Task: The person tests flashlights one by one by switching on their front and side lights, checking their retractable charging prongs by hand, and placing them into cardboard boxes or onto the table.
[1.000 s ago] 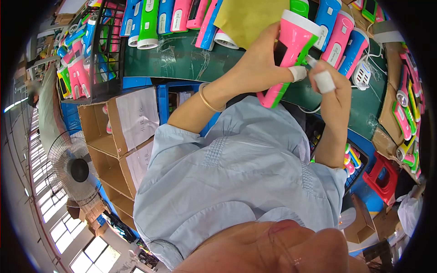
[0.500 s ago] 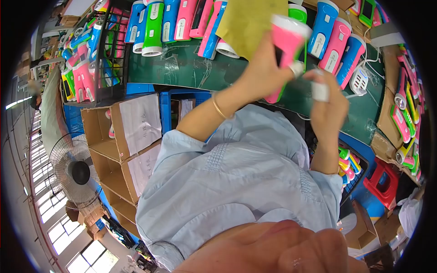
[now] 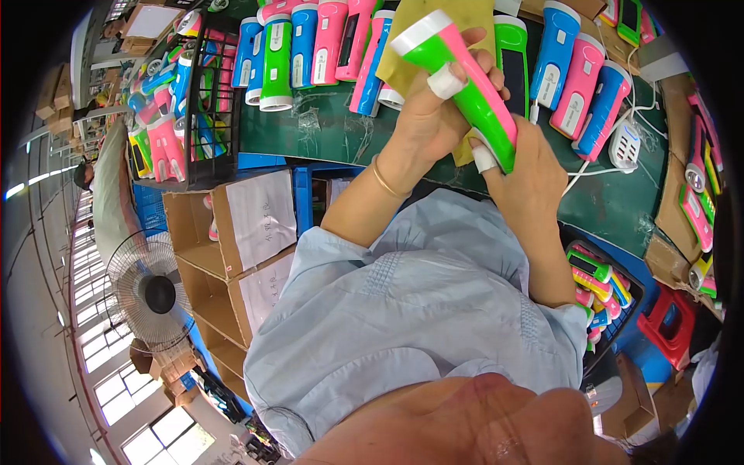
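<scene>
A pink and green flashlight (image 3: 474, 91) with a white head is held between both my hands above the green table (image 3: 325, 128). My left hand (image 3: 440, 105), with white tape on the thumb, grips it near its head. The tail end is in the fingers of my right hand (image 3: 523, 159), which also has white tape on a finger. Behind the flashlight lies a yellow cloth (image 3: 399, 54). A blue flashlight (image 3: 556, 54) and a pink flashlight (image 3: 579, 89) lie just beyond my right hand.
More flashlights line the table's back, including a green one (image 3: 277, 66). A black wire basket (image 3: 213, 108) of flashlights stands left. A white multi-port charger (image 3: 625, 146) with cables lies right. Below are cardboard compartments (image 3: 208, 263), a fan (image 3: 160, 294) and a red stool (image 3: 670, 325).
The flashlight has turned, its head now pointing up and left and its green side showing. My right hand has moved from beside it to its tail end. The view has shifted slightly.
</scene>
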The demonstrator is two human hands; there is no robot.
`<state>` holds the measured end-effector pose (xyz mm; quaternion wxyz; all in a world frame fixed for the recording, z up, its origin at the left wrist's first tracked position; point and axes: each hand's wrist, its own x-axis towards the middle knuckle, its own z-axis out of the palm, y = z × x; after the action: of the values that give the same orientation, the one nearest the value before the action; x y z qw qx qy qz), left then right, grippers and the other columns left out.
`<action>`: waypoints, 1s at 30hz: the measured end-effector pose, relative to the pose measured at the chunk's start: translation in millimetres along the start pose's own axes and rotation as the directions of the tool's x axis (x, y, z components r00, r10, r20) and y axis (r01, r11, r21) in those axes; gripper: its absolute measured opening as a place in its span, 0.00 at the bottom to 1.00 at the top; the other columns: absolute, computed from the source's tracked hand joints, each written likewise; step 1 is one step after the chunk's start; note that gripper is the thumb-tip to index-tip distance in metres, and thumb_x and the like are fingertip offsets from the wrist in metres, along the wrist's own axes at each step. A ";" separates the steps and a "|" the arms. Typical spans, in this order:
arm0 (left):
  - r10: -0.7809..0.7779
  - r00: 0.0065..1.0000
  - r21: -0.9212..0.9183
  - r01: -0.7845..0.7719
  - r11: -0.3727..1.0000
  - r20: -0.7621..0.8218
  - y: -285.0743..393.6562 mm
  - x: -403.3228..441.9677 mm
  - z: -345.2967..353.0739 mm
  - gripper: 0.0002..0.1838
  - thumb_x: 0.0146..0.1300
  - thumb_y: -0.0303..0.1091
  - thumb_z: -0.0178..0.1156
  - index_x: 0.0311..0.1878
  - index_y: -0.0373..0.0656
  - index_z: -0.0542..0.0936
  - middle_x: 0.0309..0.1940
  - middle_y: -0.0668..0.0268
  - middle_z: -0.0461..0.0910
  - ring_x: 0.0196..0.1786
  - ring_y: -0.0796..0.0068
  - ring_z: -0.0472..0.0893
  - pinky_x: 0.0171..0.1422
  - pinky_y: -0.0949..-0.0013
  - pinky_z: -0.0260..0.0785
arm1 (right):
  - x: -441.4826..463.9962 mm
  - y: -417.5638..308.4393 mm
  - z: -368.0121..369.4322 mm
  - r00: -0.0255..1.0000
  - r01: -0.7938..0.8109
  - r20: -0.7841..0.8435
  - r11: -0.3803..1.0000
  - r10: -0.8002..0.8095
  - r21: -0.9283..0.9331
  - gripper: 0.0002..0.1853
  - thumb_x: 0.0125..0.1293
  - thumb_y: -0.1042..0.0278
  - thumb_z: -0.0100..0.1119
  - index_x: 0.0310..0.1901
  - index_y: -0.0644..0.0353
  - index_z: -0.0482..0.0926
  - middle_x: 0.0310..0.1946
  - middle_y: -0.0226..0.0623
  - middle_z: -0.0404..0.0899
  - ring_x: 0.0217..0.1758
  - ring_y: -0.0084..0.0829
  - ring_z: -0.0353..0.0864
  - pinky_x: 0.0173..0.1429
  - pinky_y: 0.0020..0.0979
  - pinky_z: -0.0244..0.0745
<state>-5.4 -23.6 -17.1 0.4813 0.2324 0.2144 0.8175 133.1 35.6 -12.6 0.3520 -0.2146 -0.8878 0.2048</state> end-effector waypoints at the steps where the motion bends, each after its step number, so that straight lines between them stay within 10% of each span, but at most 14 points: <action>1: 0.018 0.999 0.089 -0.015 0.996 -0.038 -0.7 1.5 2.9 0.30 0.58 0.43 0.60 0.60 0.42 0.62 0.46 0.63 0.72 0.53 0.62 0.73 0.59 0.56 0.66 | 0.3 3.6 -3.2 1.000 -0.008 -0.009 1.000 0.008 0.012 0.22 0.48 0.61 0.69 0.43 0.59 0.72 0.28 0.38 0.73 0.26 0.39 0.77 0.28 0.35 0.71; 6: -0.033 0.988 0.120 0.051 0.991 -0.148 2.5 19.0 16.9 0.31 0.64 0.59 0.45 0.57 0.41 0.65 0.49 0.55 0.72 0.52 0.60 0.74 0.58 0.54 0.67 | 9.6 8.2 -3.0 1.000 -0.014 0.025 0.992 0.017 -0.126 0.20 0.50 0.61 0.67 0.43 0.60 0.73 0.28 0.39 0.74 0.25 0.39 0.77 0.26 0.33 0.70; 7: 0.014 0.960 0.097 0.014 0.995 -0.281 5.1 25.3 25.0 0.35 0.65 0.66 0.33 0.49 0.40 0.70 0.35 0.63 0.75 0.39 0.68 0.77 0.48 0.62 0.70 | 13.2 5.2 -6.2 0.987 -0.033 0.151 0.994 0.048 -0.099 0.19 0.54 0.61 0.65 0.43 0.62 0.74 0.32 0.42 0.76 0.30 0.40 0.79 0.32 0.33 0.73; 10: -0.041 0.992 0.134 0.057 0.989 -0.123 1.6 31.4 -8.2 0.38 0.65 0.66 0.28 0.38 0.38 0.74 0.27 0.63 0.76 0.35 0.69 0.78 0.43 0.63 0.72 | 16.7 17.0 4.4 0.932 -0.311 0.310 0.857 0.189 0.411 0.20 0.58 0.59 0.62 0.46 0.66 0.73 0.37 0.44 0.78 0.37 0.37 0.80 0.39 0.31 0.74; 18: -0.015 0.933 0.248 0.111 0.963 -0.358 -7.0 28.4 14.1 0.42 0.62 0.70 0.21 0.36 0.40 0.74 0.21 0.64 0.74 0.22 0.71 0.72 0.27 0.70 0.67 | 28.7 24.2 13.6 0.813 -0.576 0.543 0.416 0.208 0.703 0.24 0.62 0.60 0.60 0.50 0.73 0.70 0.42 0.36 0.74 0.47 0.23 0.71 0.54 0.25 0.66; 19: 0.090 0.963 0.318 -0.004 0.948 -0.255 -6.9 27.6 11.8 0.33 0.64 0.63 0.36 0.36 0.38 0.74 0.19 0.61 0.75 0.20 0.63 0.73 0.26 0.64 0.68 | 27.9 26.0 15.7 0.824 -0.559 0.530 0.435 0.198 0.706 0.24 0.62 0.60 0.60 0.51 0.72 0.70 0.43 0.36 0.74 0.48 0.23 0.71 0.55 0.25 0.65; 22: 0.130 0.953 0.415 -0.005 0.910 -0.274 -4.6 22.6 25.4 0.36 0.68 0.60 0.28 0.31 0.38 0.76 0.24 0.62 0.76 0.30 0.69 0.78 0.39 0.65 0.72 | 25.5 27.5 11.2 0.850 -0.501 0.506 0.520 0.147 0.691 0.24 0.65 0.58 0.56 0.51 0.73 0.70 0.46 0.38 0.74 0.50 0.24 0.71 0.57 0.26 0.64; 23: 0.435 0.884 0.750 -0.169 0.640 -0.172 -15.2 31.2 17.6 0.31 0.70 0.53 0.29 0.35 0.36 0.74 0.30 0.62 0.78 0.35 0.71 0.77 0.43 0.67 0.70 | 24.2 26.2 9.4 0.855 -0.489 0.499 0.533 0.139 0.690 0.24 0.65 0.57 0.55 0.50 0.73 0.70 0.47 0.38 0.74 0.51 0.24 0.71 0.57 0.27 0.64; 24: 0.284 0.935 0.647 -0.085 0.758 -0.210 -20.4 34.1 7.9 0.29 0.69 0.56 0.32 0.44 0.37 0.71 0.36 0.59 0.76 0.40 0.71 0.76 0.46 0.66 0.70 | 21.8 27.2 10.4 0.860 -0.476 0.495 0.543 0.124 0.691 0.24 0.66 0.56 0.54 0.50 0.74 0.70 0.47 0.38 0.74 0.52 0.24 0.71 0.58 0.27 0.64; 25: 0.126 0.962 0.536 0.024 0.844 -0.242 -25.9 36.8 -1.7 0.31 0.68 0.59 0.35 0.52 0.38 0.68 0.41 0.57 0.75 0.44 0.71 0.76 0.49 0.64 0.70 | -2.3 64.0 24.2 0.694 -0.714 0.628 0.223 0.351 0.664 0.27 0.63 0.46 0.54 0.50 0.64 0.71 0.44 0.35 0.75 0.48 0.26 0.74 0.55 0.29 0.67; 27: 0.036 0.993 0.653 0.047 0.756 -0.114 7.0 44.4 12.0 0.26 0.67 0.53 0.43 0.49 0.36 0.70 0.42 0.57 0.74 0.45 0.66 0.75 0.50 0.64 0.69 | 22.3 70.4 -9.4 0.653 -0.732 0.743 -0.127 0.147 0.669 0.25 0.65 0.47 0.48 0.47 0.66 0.72 0.34 0.35 0.75 0.34 0.26 0.75 0.35 0.26 0.72; 28: -0.009 0.999 0.707 0.041 0.706 -0.049 23.4 48.5 18.6 0.24 0.66 0.50 0.46 0.48 0.35 0.71 0.43 0.57 0.74 0.45 0.64 0.75 0.50 0.64 0.68 | 25.7 79.5 -25.0 0.684 -0.638 0.635 -0.128 0.359 0.759 0.25 0.65 0.47 0.49 0.47 0.65 0.70 0.31 0.34 0.74 0.31 0.25 0.74 0.30 0.24 0.69; 30: 0.393 0.914 0.976 -0.169 0.136 0.103 65.5 82.8 -38.4 0.27 0.57 0.49 0.58 0.48 0.33 0.72 0.43 0.54 0.76 0.44 0.60 0.77 0.49 0.62 0.69 | 47.0 134.7 -69.2 0.723 -0.463 0.358 0.030 0.590 0.886 0.26 0.65 0.49 0.50 0.54 0.63 0.66 0.35 0.37 0.75 0.34 0.27 0.75 0.34 0.26 0.71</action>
<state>-108.4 15.8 4.2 0.0413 0.4447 0.6744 0.5880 183.3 186.0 -10.5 0.3513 -0.2832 -0.4163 0.7894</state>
